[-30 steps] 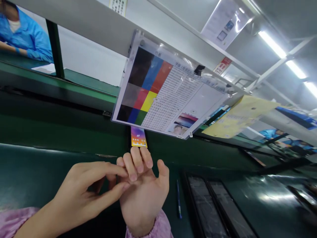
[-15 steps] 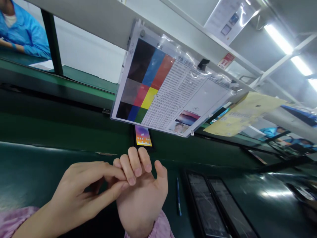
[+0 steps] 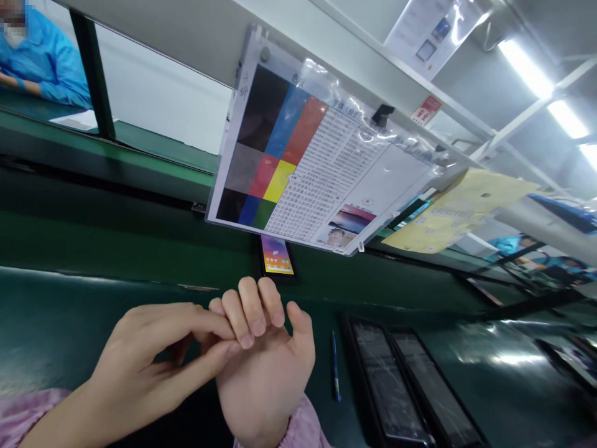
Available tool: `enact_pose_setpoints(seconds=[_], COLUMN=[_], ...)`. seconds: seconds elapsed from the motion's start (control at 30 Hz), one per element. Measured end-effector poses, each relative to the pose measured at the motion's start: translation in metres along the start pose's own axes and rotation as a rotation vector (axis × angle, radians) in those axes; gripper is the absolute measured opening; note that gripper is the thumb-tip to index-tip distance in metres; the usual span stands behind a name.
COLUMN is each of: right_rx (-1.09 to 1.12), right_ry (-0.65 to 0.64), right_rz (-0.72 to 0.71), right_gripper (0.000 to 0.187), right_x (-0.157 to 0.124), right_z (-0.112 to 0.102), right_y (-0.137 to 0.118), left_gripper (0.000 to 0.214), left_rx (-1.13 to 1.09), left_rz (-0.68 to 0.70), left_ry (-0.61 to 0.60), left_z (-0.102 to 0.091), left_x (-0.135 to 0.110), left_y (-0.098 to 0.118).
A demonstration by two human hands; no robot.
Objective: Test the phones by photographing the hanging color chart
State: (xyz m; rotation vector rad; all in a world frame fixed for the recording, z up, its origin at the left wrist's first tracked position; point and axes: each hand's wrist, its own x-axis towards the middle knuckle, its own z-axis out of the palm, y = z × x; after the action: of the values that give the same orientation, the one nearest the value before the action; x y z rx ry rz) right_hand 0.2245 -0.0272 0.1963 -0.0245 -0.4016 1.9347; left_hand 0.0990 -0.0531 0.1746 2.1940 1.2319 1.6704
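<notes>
My left hand [image 3: 153, 361] pinches the little-finger side of my right hand between thumb and fingers. My right hand [image 3: 263, 367] is turned palm up, its fingers loosely curled and its thumb held apart; no object shows in it. Both wrists wear pink sleeves. Just beyond my fingertips a phone [image 3: 278, 256] with a lit purple-to-yellow home screen lies on the green surface, its far end hidden by a hanging chart. To the right of my right hand lies a blue pen [image 3: 335, 367].
Two dark trays or devices with glossy plastic-like tops [image 3: 392, 379] lie at the right. A plastic-sleeved colour and text chart [image 3: 289, 155] hangs low above the phone. Yellow paper [image 3: 459, 211] hangs farther right. A person in blue [image 3: 44, 59] sits behind the partition.
Both hands keep the same pose, the left pinching the right. The view shifts slightly, so the phone appears a little farther right against the chart.
</notes>
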Motion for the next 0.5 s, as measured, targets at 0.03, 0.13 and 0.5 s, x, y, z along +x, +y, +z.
enact_pose_setpoints(seconds=[0.03, 0.13, 0.5], right_rx=[-0.003, 0.001, -0.101], right_ry=[0.005, 0.014, -0.038], right_rz=[0.0, -0.001, 0.143], right_gripper=[0.043, 0.044, 0.035], right_x=[0.0, -0.001, 0.005], right_z=[0.0, 0.001, -0.001], right_y=[0.0, 0.001, -0.014], left_gripper=[0.009, 0.009, 0.018], left_rx=[-0.001, -0.001, -0.024], left_rz=[0.0, -0.001, -0.018], left_ry=[-0.001, -0.005, 0.05], left_z=[0.0, 0.0, -0.012], left_x=[0.001, 0.002, -0.006], left_y=[0.0, 0.001, -0.013])
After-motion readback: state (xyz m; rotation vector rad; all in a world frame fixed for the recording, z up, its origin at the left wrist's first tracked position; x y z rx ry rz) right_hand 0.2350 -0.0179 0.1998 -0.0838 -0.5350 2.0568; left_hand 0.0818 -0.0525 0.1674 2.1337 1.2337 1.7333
